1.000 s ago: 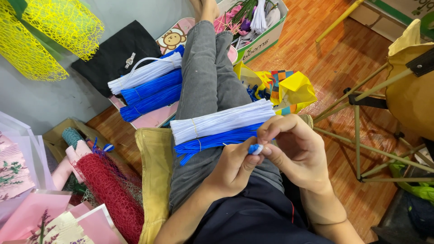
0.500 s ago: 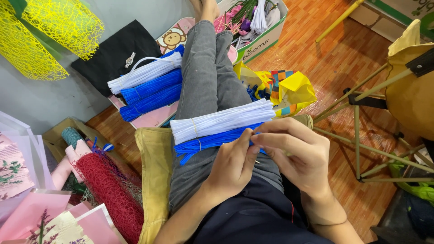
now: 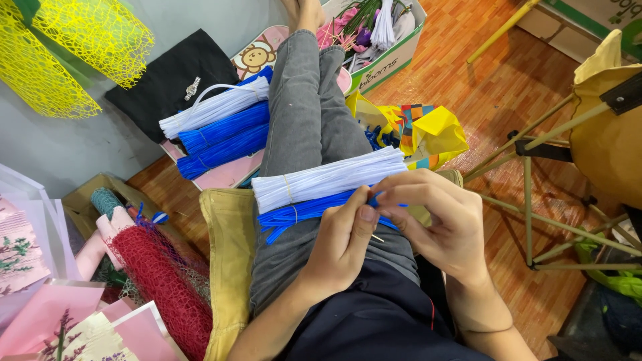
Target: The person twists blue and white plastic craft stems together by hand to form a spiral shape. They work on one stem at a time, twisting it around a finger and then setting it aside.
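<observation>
The person sits on the floor with legs stretched out toward the far side, in grey trousers. Across the lap lie two bundles: a white stick bundle (image 3: 329, 179) on the far side and a blue stick bundle (image 3: 304, 212) touching it on the near side, each tied with a thin band.

The left hand (image 3: 342, 242) rests on the lap just near of the blue bundle; its fingers are pressed together, thumb against forefinger, pinching a short blue piece (image 3: 376, 200) at the bundle's right end. The right hand (image 3: 438, 224) meets it from the right; its fingers are curled and closed on the same blue piece, fingertips touching those of the left hand. A thin pale stick tip (image 3: 378, 238) shows just below the left thumb; which hand holds it cannot be told.

A yellow cushion (image 3: 227, 267) lies under the left leg. Farther off on the left, a pink board (image 3: 231, 175) carries another white bundle (image 3: 214, 107) and two blue bundles (image 3: 224, 137) side by side. A black bag (image 3: 167, 80) lies beyond them by the grey wall. Yellow mesh (image 3: 73, 53) hangs at far left; red mesh (image 3: 160, 294) and pink paper sheets (image 3: 40, 314) lie at near left. A yellow plastic bag (image 3: 428, 130) sits right of the knees, and a cardboard box of flowers (image 3: 394, 57) stands at the far end near the feet. A bamboo-legged stand (image 3: 535, 200) is on the right, on the wooden floor (image 3: 508, 87).
</observation>
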